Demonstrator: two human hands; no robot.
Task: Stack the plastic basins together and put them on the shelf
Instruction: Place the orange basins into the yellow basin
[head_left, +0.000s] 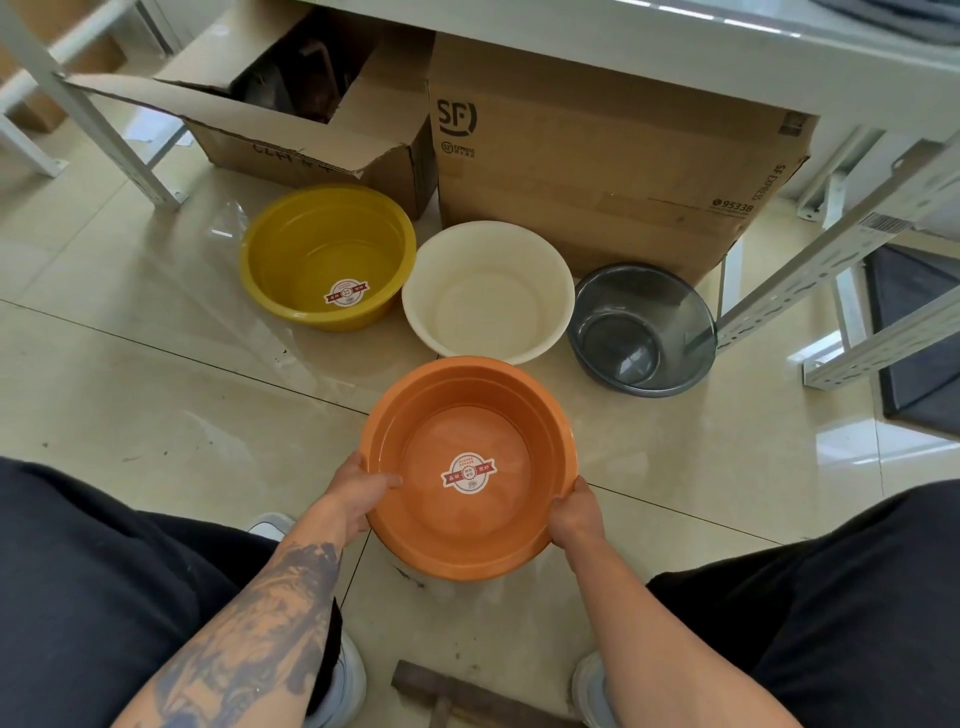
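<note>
An orange basin (447, 415) with a round sticker inside is held just above the tiled floor. My left hand (358, 493) grips its near-left rim, thumb inside. My right hand (576, 514) grips its near-right rim. Beyond it on the floor stand three more basins: a yellow basin (311, 244) with a sticker at the left, a cream white basin (488, 291) in the middle, and a see-through grey basin (644, 327) at the right. The white shelf (727, 47) runs across the top of the view.
An open cardboard box (332, 130) and a closed SF cardboard box (597, 166) stand under the shelf behind the basins. Slanted white metal shelf posts (810, 270) stand at the right and left. My knees in dark trousers frame the bottom corners.
</note>
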